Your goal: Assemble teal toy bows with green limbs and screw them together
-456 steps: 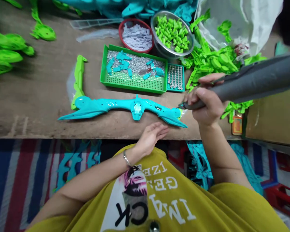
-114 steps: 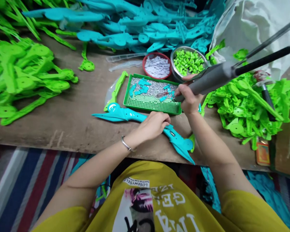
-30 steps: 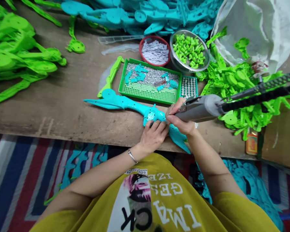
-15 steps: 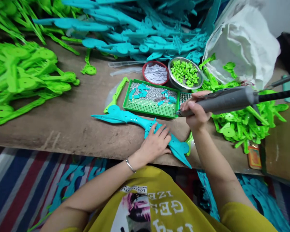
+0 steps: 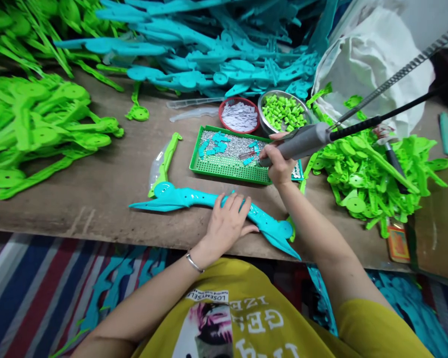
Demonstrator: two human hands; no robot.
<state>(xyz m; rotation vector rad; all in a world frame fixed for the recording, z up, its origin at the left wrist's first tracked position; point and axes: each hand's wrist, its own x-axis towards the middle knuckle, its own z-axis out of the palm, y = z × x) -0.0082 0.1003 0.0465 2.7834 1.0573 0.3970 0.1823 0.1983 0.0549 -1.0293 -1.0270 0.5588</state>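
A long turquoise plastic bow-shaped part (image 5: 199,198) lies across the table in front of me, with pointed tips and round discs near both ends. Over its middle, my left hand (image 5: 226,221) grips it, fingers across the top and thumb on the near side. My right hand (image 5: 278,166) is wrapped round a grey electric screwdriver (image 5: 306,141), above the right end of a green tray (image 5: 231,171). The driver's tip is hidden. In the tray are many small silver screws (image 5: 231,149) and several small turquoise pieces (image 5: 218,144). Green arms with clear blades (image 5: 168,161) stick out from the bow part's ends.
Piles of lime-green parts (image 5: 41,129) lie left and right (image 5: 373,174); turquoise parts (image 5: 194,49) are heaped behind. Beyond the tray stand a red basket of white strips (image 5: 241,115) and a metal bowl of green pieces (image 5: 283,110). A spring cord (image 5: 399,74) and black cable cross the upper right.
The screwdriver in my right hand has shifted left and up, its tip now over the tray's right end. My left hand and the bow part have slid a little left.
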